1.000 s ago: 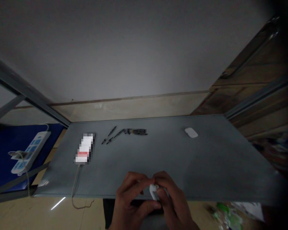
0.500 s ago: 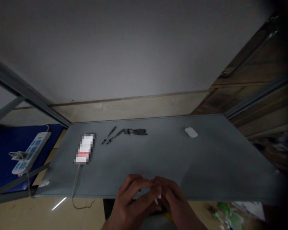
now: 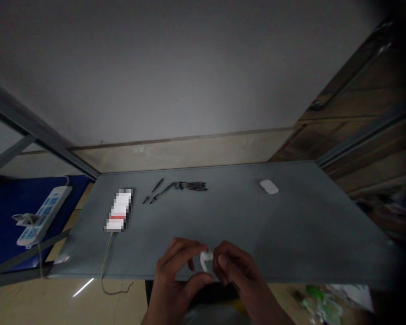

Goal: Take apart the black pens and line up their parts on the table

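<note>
earbud (image 3: 205,259), small and white, now shows plainly between the two hands, where a moment ago the fingers closed over it and hid most of it. the hands have parted slightly, which suggests a pause or a shift of hold in the handling rather than a letting-go. the left hand (image 3: 177,273) makes a narrow grip, index finger above and thumb below, with the earbud held between them, stem slanting down. the right hand (image 3: 235,268) has its fingers curled in just beside the bud end (whether they touch it or pinch something small, i cannot tell).

both hands work low, by the near edge of the table (image 3: 230,225), with tiled floor (image 3: 57,298) beyond that edge, so a slip toward the body could well mean a drop. forward there is generous room: bare grey surface runs from the fingertips to the black pens (image 3: 191,186) near the back, and on toward the white case (image 3: 269,186) at back right. the phone (image 3: 120,210) lies well off to the left, its cable (image 3: 103,271) hanging over the near edge, apart from both hands.
</note>
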Available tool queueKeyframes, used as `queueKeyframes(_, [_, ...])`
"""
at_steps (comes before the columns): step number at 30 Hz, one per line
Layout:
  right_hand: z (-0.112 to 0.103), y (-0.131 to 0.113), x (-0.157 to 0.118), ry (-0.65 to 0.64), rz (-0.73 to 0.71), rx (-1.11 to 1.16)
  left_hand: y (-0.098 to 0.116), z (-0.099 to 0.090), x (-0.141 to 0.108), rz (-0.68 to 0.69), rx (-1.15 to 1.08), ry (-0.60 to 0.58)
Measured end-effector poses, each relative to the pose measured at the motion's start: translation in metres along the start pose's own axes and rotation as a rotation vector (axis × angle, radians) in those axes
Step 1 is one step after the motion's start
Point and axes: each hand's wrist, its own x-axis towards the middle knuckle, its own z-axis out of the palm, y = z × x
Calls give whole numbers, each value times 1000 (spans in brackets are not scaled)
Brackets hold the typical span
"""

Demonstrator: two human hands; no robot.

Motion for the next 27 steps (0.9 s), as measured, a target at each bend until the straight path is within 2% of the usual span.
queueKeyframes(4, [-2,-1,-1,-9,-9,-142,-6,-3,-3,-143,-136,7])
queueKeyframes(7, [-4,0,-2,-31,-78,-234,-8,-3,-3,-173,-193,8])
queueKeyframes(12, [-5,1,-5,-127,-153,-344,-6,2,-2,-163,-227,-9])
queueKeyframes(16, [-4,7,-1,-90,-134,-241,-3,4,2,-123,-213,-52])
queueKeyframes(20, [-5,11,4,-72,-206,-132,-1,4,6,-54,-154,-80])
queueKeyframes(25, [-7,11,0,-27,-113,-150,-2,2,7,-31,-132,-102])
queueKeyframes(27, [-8,11,-3,4,-119,-163,-3,1,6,-28,-130,-100])
